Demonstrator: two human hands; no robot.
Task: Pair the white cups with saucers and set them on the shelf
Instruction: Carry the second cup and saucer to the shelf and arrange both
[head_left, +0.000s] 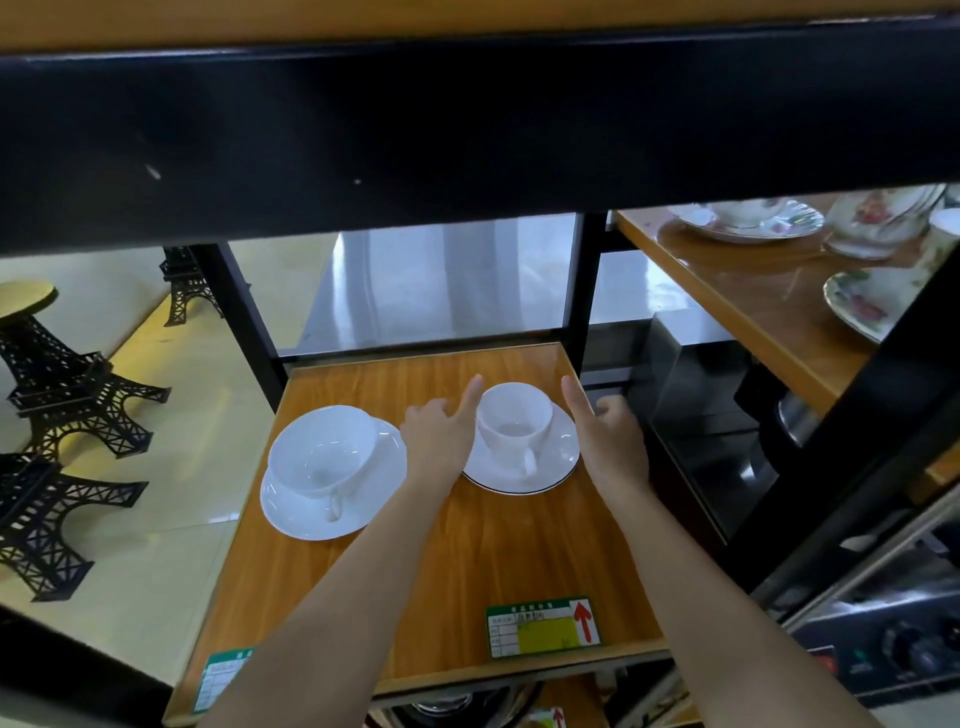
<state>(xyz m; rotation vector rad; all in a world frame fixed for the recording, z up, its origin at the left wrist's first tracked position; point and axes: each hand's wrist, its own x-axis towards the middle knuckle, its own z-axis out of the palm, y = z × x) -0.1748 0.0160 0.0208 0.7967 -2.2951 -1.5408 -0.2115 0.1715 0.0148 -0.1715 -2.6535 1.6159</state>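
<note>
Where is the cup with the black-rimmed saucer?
Head view: the cup sits on its saucer, right of centre on the wooden shelf, between both hands.

Single view, head-worn wide-angle camera. Faces forward and steeply down onto a wooden shelf (467, 571) filling the centre and lower frame, close enough that both forearms enter from the bottom edge. Black beam of the upper shelf (467, 130) crosses the top of the frame. Floor at left, neighbouring shelf at upper right. No second view to overlap.
</note>
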